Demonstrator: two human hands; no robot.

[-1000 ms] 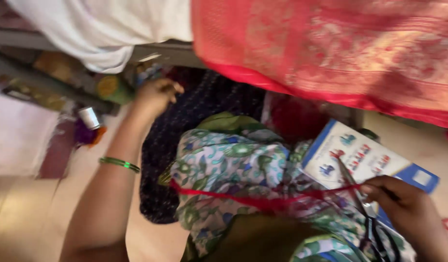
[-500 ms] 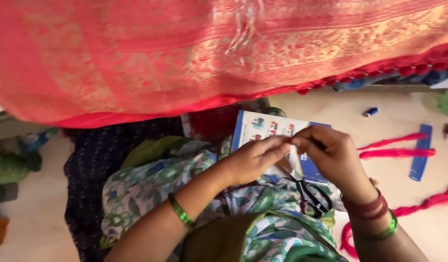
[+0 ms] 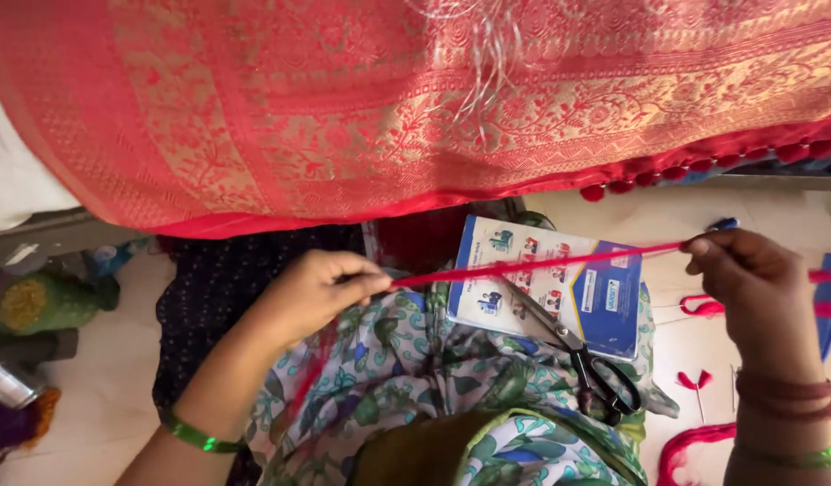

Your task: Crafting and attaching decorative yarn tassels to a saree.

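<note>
Red thread [image 3: 532, 265] runs taut between the left hand [image 3: 312, 292], pinched shut on one end, and the right hand [image 3: 749, 279], fingers closed on the other, stretched just above a blue-and-white booklet [image 3: 605, 301] and black-handled scissors [image 3: 582, 360] on the lap.

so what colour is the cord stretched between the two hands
Red: the cord runs taut from the left hand to the right hand, clearest in the head view.

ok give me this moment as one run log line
left hand: pinching red thread strand | right hand: pinching other end, strand taut | black-handled scissors: on lap
</note>
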